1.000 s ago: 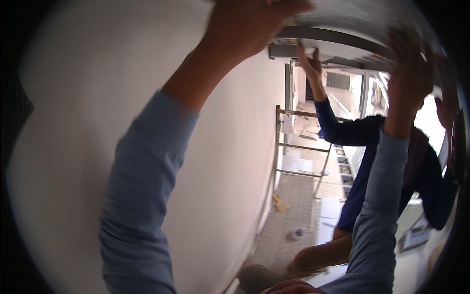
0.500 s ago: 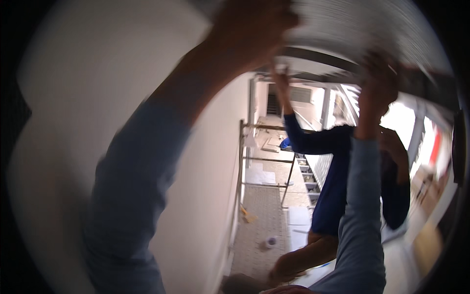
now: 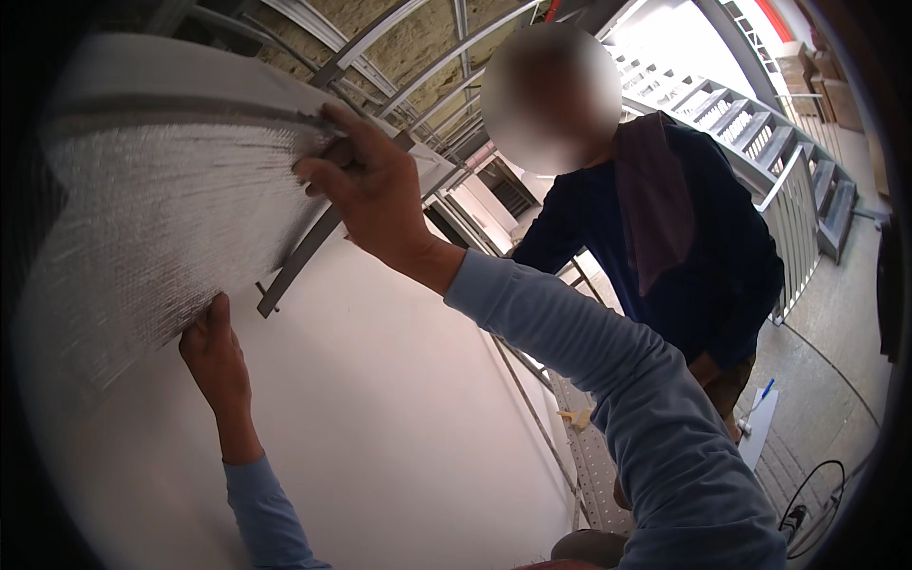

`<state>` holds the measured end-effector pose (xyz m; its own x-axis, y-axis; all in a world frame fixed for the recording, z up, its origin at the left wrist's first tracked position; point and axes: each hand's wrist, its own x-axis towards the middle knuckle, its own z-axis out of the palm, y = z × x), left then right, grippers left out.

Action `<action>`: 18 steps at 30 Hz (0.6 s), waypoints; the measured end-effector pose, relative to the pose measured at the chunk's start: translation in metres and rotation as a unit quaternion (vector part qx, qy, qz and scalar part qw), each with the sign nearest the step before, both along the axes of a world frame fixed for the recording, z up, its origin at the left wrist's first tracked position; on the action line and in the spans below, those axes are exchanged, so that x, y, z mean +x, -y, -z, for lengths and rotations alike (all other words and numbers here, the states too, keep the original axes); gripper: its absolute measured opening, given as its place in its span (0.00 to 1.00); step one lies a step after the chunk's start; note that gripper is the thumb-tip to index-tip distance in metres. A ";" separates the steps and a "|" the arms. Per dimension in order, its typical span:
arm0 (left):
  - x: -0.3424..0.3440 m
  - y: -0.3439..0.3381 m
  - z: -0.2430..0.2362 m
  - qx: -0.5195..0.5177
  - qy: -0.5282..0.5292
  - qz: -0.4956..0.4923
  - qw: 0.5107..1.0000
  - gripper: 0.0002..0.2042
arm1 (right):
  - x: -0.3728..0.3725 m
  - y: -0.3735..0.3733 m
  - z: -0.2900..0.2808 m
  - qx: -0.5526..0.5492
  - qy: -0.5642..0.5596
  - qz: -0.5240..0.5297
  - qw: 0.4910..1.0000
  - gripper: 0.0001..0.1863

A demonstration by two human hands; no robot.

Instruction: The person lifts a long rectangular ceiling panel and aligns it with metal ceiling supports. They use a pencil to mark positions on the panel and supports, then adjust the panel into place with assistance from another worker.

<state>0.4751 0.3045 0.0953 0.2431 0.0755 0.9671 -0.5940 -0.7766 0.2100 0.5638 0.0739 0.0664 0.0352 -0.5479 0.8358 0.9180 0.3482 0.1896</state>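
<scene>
A silvery, textured panel point(image 3: 161, 223) with a grey strip along its top stretches overhead on the left, beside grey metal framing point(image 3: 295, 275). My left hand point(image 3: 214, 351) grips its lower edge with fingers bent up against it. My right hand point(image 3: 370, 190) is higher and nearer the middle, curled on the panel's upper part near the strip; its fingertips are partly shadowed. Both blue-sleeved forearms rise from the lower edge. Close on my right stands a co-worker point(image 3: 693, 237) in a dark blue top, a purple cloth over one shoulder, arms low.
White wall point(image 3: 380, 427) below the panel; open ceiling framing point(image 3: 408, 47) above; metal stairs with railing point(image 3: 798, 256) at right. A perforated scaffold platform point(image 3: 594, 475) lies below, with a white sheet point(image 3: 758, 437), a blue pen-like item and a black cable point(image 3: 812, 467) at lower right.
My view has swung upward, bringing the panel and ceiling in. My right hand now sits left of centre, my left hand lower. The co-worker's raised arm has come down.
</scene>
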 end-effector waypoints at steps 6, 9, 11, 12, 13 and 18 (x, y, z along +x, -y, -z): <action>0.002 -0.010 0.001 0.007 0.009 -0.006 1.000 0.22 | 0.002 0.008 0.002 -0.038 -0.010 0.035 0.999 0.32; 0.002 -0.009 -0.001 0.061 0.028 -0.032 0.997 0.19 | 0.001 0.010 0.002 -0.033 -0.008 0.066 0.997 0.31; 0.001 -0.009 -0.001 0.081 0.033 -0.088 0.992 0.19 | 0.001 0.011 0.003 -0.034 -0.016 0.084 0.996 0.31; 0.001 -0.010 -0.001 0.101 0.061 -0.071 0.990 0.19 | 0.002 0.011 0.003 -0.034 -0.022 0.090 0.995 0.31; 0.002 -0.011 -0.001 0.101 0.061 -0.080 0.990 0.19 | 0.003 0.010 0.004 -0.031 -0.011 0.104 0.994 0.31; 0.008 -0.024 -0.006 0.135 0.078 -0.114 0.981 0.21 | 0.012 0.012 0.000 -0.025 0.021 0.153 0.988 0.28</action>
